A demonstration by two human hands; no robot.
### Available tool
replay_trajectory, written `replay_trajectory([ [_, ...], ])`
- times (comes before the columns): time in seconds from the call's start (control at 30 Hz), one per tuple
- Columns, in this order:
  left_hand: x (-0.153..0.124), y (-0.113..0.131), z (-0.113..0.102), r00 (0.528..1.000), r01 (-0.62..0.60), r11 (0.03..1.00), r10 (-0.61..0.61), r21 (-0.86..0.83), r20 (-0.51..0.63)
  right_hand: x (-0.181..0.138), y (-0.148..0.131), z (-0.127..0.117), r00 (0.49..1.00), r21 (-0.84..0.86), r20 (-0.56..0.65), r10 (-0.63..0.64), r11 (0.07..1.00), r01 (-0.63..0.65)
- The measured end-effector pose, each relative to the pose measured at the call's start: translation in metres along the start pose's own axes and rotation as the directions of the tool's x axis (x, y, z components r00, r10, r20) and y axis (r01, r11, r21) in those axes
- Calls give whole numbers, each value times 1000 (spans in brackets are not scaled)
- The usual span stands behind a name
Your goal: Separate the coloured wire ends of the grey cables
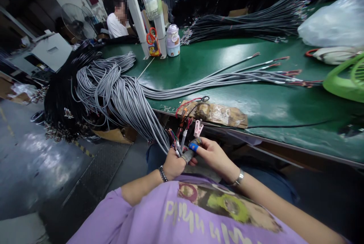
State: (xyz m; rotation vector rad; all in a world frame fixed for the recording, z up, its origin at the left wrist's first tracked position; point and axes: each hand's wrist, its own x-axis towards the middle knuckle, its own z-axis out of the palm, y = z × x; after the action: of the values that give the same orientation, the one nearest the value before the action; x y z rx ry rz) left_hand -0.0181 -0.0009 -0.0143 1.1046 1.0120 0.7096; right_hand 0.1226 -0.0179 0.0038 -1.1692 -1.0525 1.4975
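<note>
The grey cable ends in coloured wires just below the desk edge, over my lap. My left hand has its fingers clenched round the cable. My right hand pinches the wires with taped fingers, a pink plastic piece just above. The cable bundle drapes off the desk.
</note>
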Motion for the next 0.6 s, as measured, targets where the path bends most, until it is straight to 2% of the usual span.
replay_trajectory([
  [0.1,-1,-1,-1,1000,-23,1000,23,14,-4,-2,2,2,1000,41,-25,-2,999,3],
  [0.23,-1,-1,-1,999,-45,999,45,-4,-15,0,6,2,993,138,-99,68,989,-54],
  [0.43,-2,7,-3,1000,-11,988,13,-156,10,13,14,-21,966,464,-165,198,880,-101],
  [0.53,-3,17,0,999,10,979,-2,-204,42,22,12,-30,965,465,-112,235,871,-158],
  [0.6,-3,23,3,998,20,975,-7,-219,61,26,8,-30,982,409,-69,174,903,-131],
])
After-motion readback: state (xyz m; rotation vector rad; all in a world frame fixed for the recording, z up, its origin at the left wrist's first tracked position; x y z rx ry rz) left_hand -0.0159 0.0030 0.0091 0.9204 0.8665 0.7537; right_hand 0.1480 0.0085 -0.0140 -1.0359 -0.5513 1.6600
